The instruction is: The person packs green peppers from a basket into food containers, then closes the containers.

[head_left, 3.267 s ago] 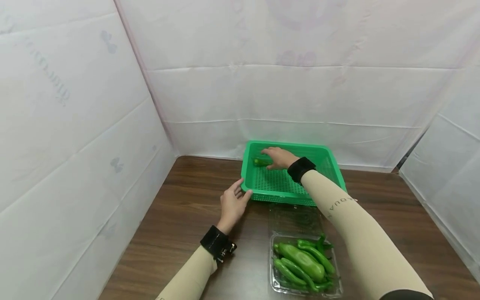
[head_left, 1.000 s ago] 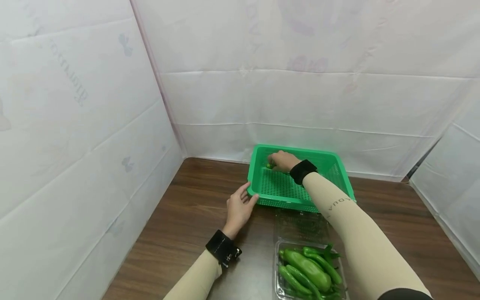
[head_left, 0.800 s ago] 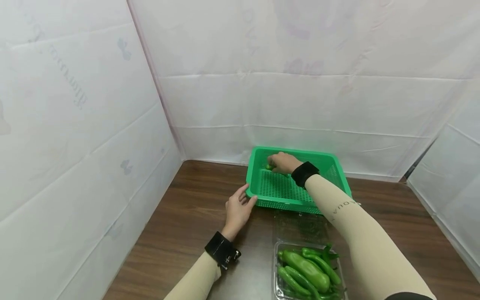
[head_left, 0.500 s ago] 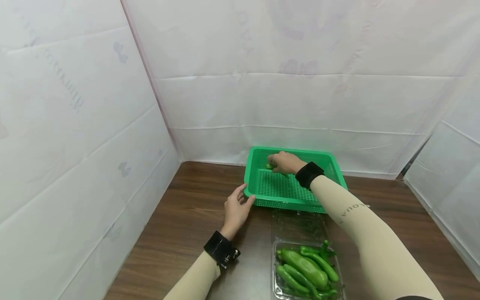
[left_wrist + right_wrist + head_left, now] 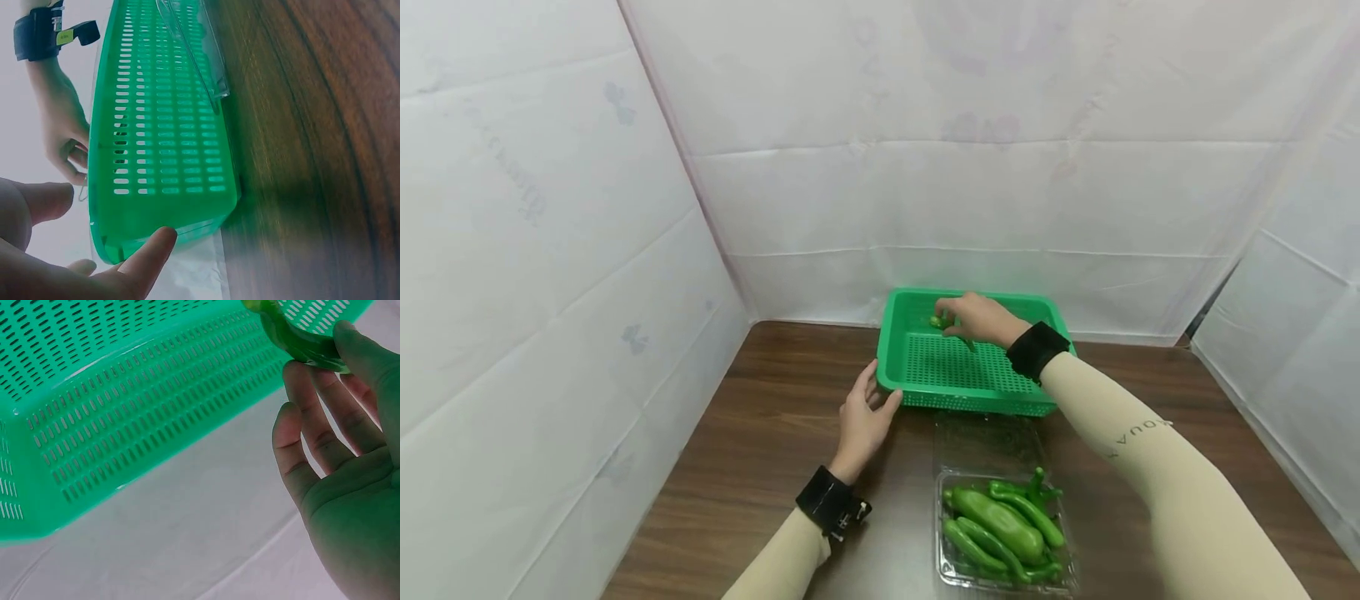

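In the head view, my right hand [image 5: 985,318] pinches a green pepper [image 5: 940,322] inside the green perforated basket [image 5: 970,392]. The right wrist view has this pepper [image 5: 300,344] between thumb and fingertips, partly cut off by the frame's top. Outside the basket's near left corner is my left hand [image 5: 863,421], its fingers spread around that corner. Seen from the left wrist, one fairly straight fingertip [image 5: 161,240] lies against the basket wall [image 5: 156,212], with the thumb stretched out. A clear plastic box [image 5: 943,575] nearer the body holds several green peppers [image 5: 1000,525].
The box's clear lid [image 5: 988,442] lies folded back on the brown wooden table [image 5: 760,450], its far edge close to the basket front. White sheet walls [image 5: 970,200] stand behind and on both sides.
My right hand, spread over the pepper at first, has closed on it, then raised it slightly and shifted rightward. My left hand stays at the basket corner. The head view drifts.
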